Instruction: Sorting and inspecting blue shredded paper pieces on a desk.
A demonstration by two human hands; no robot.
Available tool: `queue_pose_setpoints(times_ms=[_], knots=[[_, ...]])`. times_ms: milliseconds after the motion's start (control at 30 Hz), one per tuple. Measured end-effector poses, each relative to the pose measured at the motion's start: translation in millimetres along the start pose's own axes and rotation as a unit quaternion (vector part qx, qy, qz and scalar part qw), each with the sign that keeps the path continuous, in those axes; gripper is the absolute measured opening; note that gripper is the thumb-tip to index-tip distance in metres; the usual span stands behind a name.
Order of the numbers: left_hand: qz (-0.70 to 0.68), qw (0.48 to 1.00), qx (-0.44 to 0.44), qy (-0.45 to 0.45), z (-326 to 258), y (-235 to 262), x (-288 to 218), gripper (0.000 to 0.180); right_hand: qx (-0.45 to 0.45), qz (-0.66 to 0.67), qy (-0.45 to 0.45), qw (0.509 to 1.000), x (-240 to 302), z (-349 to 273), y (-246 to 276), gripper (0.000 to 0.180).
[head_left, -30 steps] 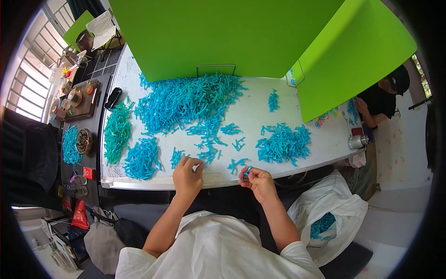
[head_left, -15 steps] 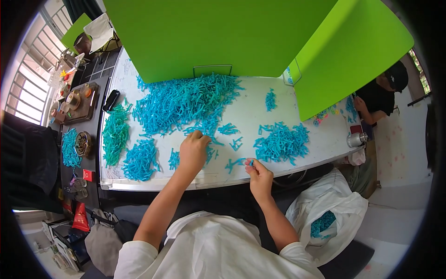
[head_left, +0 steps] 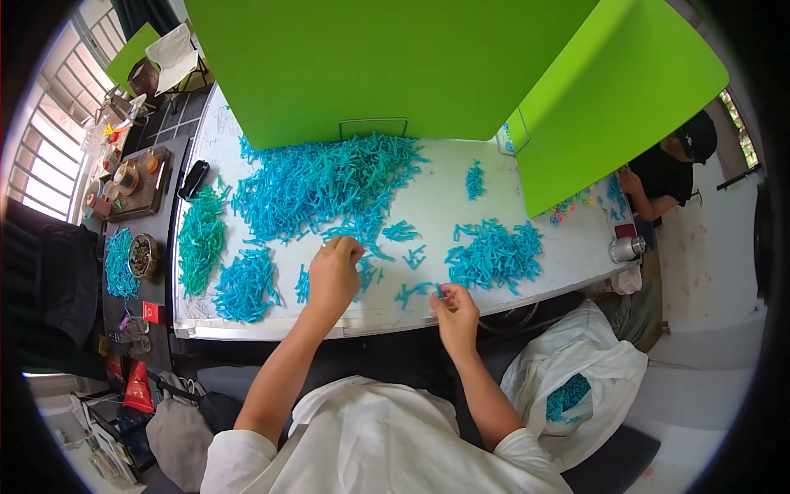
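My left hand [head_left: 333, 272] is over the white table, its fingers curled down at the near edge of the big heap of small blue plastic pieces [head_left: 321, 185]. What its fingertips hold, if anything, is hidden. By the table's front edge, my right hand [head_left: 455, 319] pinches a small blue piece [head_left: 439, 291] between thumb and fingers. Just left of that hand lie a few loose branched blue pieces [head_left: 411, 293]. A medium blue pile [head_left: 496, 253] sits beyond my right hand, and another blue pile [head_left: 247, 286] lies to the left of my left hand.
Green upright panels [head_left: 387, 66] stand across the table's far side. A greener pile [head_left: 202, 243] lies at the left edge beside a black case [head_left: 194, 179]. A white sack [head_left: 605, 362] with blue pieces stands at lower right. Another person [head_left: 666, 169] works behind the right panel.
My left hand has shifted slightly down and left, fingers still curled. My right hand stays near the table edge, its fingers slightly rearranged around the small piece. The piles look the same.
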State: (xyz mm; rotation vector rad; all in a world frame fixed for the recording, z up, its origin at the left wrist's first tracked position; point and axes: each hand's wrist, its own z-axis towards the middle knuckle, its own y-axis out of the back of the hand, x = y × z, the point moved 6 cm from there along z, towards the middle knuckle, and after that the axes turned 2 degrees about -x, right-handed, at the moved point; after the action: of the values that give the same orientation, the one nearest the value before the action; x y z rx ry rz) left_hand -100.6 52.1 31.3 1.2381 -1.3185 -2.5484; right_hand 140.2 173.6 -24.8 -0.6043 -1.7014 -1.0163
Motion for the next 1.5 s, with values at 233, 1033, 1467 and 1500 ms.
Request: queue_pose_setpoints(times_ms=[233,1033,1467,1500], knots=[[-0.336,0.895,0.011,0.294,-74,14,28,0.005,-0.074,-0.217,0.264,0.937,59,-11,-17,0.024],[-0.488,0.796,0.141,0.330,-104,-30,-34,0.011,0.041,0.174,-0.023,0.984,46,-46,-33,0.017],[-0.062,0.977,-0.033,0.199,-84,20,-13,0.012,-0.039,-0.123,0.137,0.982,61,-11,-10,0.010],[-0.031,0.982,-0.050,0.178,-85,22,1,0.010,-0.055,-0.178,0.191,0.964,61,-5,-7,0.011]])
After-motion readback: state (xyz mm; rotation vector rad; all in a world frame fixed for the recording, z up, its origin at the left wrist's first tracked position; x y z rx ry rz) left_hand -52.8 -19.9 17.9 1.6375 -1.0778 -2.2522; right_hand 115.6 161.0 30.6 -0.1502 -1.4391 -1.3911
